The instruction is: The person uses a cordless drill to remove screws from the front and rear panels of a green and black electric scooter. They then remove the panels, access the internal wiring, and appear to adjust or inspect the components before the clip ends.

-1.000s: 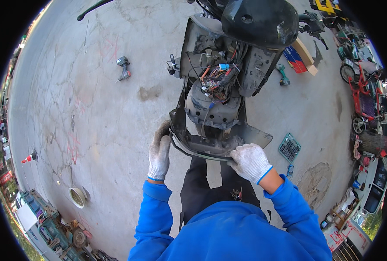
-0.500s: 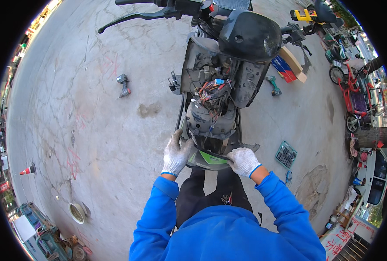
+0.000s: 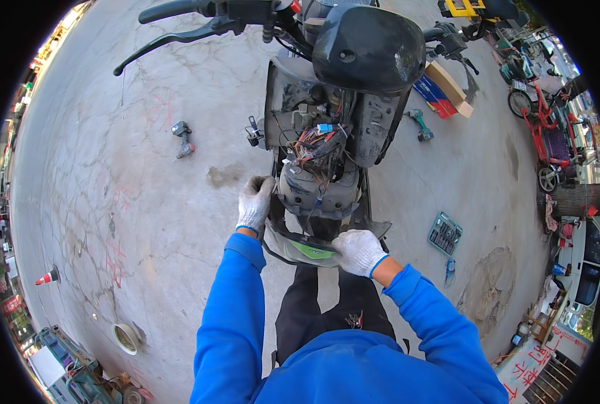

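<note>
Right hand [image 3: 358,252], knit-gloved, pinches a smooth, curved panel [image 3: 311,251]; left hand [image 3: 254,200] curls, grip unclear.

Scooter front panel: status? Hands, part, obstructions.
Right hand gripping front panel by its upper rim. Left hand at panel's left side, contact unclear. Panel below scooter's exposed wires; nothing visibly blocking either hand.

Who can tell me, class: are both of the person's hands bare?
No: the left hand and the right hand are both covered by whitish gloves.
</note>
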`<state>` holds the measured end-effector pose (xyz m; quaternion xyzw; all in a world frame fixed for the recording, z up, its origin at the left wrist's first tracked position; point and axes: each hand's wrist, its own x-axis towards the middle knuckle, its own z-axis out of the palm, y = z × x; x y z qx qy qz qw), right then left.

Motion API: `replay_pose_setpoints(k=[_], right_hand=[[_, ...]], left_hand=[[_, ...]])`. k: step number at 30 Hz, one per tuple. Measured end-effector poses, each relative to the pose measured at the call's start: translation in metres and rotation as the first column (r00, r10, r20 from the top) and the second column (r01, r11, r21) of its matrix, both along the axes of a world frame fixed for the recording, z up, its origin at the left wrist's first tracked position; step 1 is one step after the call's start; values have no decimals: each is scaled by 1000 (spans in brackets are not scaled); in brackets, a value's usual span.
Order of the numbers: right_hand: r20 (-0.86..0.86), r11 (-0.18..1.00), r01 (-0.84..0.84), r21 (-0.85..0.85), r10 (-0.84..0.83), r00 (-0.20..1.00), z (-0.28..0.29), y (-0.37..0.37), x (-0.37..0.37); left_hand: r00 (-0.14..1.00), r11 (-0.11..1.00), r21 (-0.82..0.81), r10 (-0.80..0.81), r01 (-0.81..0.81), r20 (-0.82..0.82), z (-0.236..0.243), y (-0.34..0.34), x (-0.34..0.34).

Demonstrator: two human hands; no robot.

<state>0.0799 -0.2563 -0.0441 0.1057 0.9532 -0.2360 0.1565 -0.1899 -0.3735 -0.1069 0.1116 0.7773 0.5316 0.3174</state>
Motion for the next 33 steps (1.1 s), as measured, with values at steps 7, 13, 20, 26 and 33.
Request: replay_pose_setpoints(k=[7,13,20,26,33], right_hand=[[-38,998,-61,17,61,997,83,9,-14],[-74,993,-119,-6,118,990,117,26,5],[-38,983,-174,-63,172,984,170,48,10],[-48,971,-226,-74,223,974,189,47,26],[-151,997,-82,8,82,985,153,23,53]], left_hand=[[978,970,216,68,-111,196,43,-8,-18],[983,976,183,86,-115,160,84,-11,-1],[974,953,268,84,-140,211,129,-7,18],[994,979,190,63,-79,90,201,-21,46],[999,971,239,-11,-2,53,189,-11,51]])
